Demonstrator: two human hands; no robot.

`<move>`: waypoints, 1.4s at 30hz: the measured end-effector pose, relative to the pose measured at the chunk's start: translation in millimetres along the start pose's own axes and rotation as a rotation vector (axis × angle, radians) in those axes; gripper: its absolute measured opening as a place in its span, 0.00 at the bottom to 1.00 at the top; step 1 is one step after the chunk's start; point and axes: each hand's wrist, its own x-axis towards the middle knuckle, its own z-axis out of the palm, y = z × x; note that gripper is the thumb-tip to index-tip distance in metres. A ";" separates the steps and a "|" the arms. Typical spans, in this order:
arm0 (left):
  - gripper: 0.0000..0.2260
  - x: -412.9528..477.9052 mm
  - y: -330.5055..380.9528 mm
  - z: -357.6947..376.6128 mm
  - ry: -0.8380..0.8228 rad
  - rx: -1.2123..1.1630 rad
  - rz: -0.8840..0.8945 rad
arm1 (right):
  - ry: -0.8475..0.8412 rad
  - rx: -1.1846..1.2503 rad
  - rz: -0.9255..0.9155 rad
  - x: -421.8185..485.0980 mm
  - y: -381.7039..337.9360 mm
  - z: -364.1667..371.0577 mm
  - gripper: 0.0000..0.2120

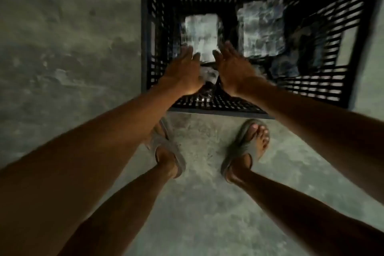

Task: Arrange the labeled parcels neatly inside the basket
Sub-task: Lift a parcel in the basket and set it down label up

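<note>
Looks like 2 parcels sit flat in the basket so far, left one and right one. Left hand and right hand reach in with fingers spread wide, holding nothing. Probably just straightening left, too blurry to say more.

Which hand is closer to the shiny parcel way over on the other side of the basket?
Right. The right hand is nearer the far-side parcel in the basket; the left hand sits by the other parcel, farther off.

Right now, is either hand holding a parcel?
No clear hold: left hand and right hand are open beside the nearest parcel in the basket.
</note>
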 end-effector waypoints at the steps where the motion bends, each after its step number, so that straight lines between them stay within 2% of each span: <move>1: 0.38 21.0 -3.9 10.0 -0.012 0.052 0.003 | 0.012 -0.052 -0.017 21.0 3.6 17.1 0.40; 7: 0.44 102.0 -37.2 37.6 -0.062 0.212 -0.022 | 0.055 -0.177 -0.037 101.9 18.0 77.4 0.41; 13: 0.35 129.3 -39.3 67.1 0.024 0.317 -0.034 | 0.205 -0.321 -0.080 123.5 24.1 88.3 0.29; 18: 0.36 148.0 -34.4 72.3 0.022 0.399 -0.084 | 0.271 -0.403 -0.110 133.7 33.1 98.5 0.27; 21: 0.38 137.6 -28.8 68.9 0.033 0.485 -0.075 | 0.232 -0.397 -0.103 131.9 35.9 95.4 0.32; 24: 0.44 117.3 -32.1 54.2 0.131 0.318 -0.051 | 0.140 -0.371 -0.191 127.5 42.4 65.6 0.39; 26: 0.42 107.6 -32.2 35.4 0.200 0.213 0.009 | 0.160 -0.270 -0.255 118.9 47.9 41.5 0.36; 30: 0.24 100.0 -31.8 -14.0 0.278 0.079 0.098 | 0.263 0.026 -0.320 96.7 60.1 -0.8 0.23; 32: 0.22 95.9 -37.7 -36.3 0.282 0.023 0.139 | 0.306 0.133 -0.329 89.9 66.0 -16.1 0.19; 34: 0.20 90.3 -44.4 -50.0 0.313 -0.184 0.130 | 0.297 0.308 -0.282 83.8 70.0 -28.1 0.17; 36: 0.20 87.7 -48.0 -55.6 0.373 -0.446 0.105 | 0.314 0.624 -0.238 80.9 73.5 -34.5 0.15; 38: 0.26 84.2 -50.9 -58.2 0.392 -0.689 0.110 | 0.375 0.903 -0.152 78.7 72.4 -40.9 0.17; 40: 0.31 81.2 -54.2 -62.2 0.388 -0.889 0.110 | 0.385 1.099 -0.053 79.4 71.3 -45.6 0.21; 42: 0.31 79.5 -55.3 -64.7 0.387 -1.022 0.095 | 0.339 1.203 -0.039 82.7 68.2 -47.5 0.27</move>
